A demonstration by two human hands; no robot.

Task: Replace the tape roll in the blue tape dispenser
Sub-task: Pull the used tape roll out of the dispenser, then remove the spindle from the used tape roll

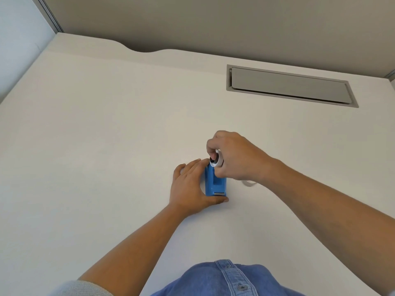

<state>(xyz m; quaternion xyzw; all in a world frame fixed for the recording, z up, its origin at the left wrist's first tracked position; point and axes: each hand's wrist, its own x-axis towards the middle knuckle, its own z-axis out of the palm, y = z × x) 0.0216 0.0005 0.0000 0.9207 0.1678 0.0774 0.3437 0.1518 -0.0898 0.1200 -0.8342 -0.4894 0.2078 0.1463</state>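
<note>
Steadying the blue tape dispenser (215,183), the left hand (190,185) is clasped around it; a tape roll (216,160), pinched by the right hand (235,155), is apparently being seated; alignment with the cradle is needed next.

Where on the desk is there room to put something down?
Bare desk left of the left hand, and between the hands and the grey hatch. Crowded by the dispenser, right hand and loose ring.

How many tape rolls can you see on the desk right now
2: one tape roll held in the right hand above the blue dispenser; another clear roll lies on the desk, mostly hidden behind the right wrist.
</note>
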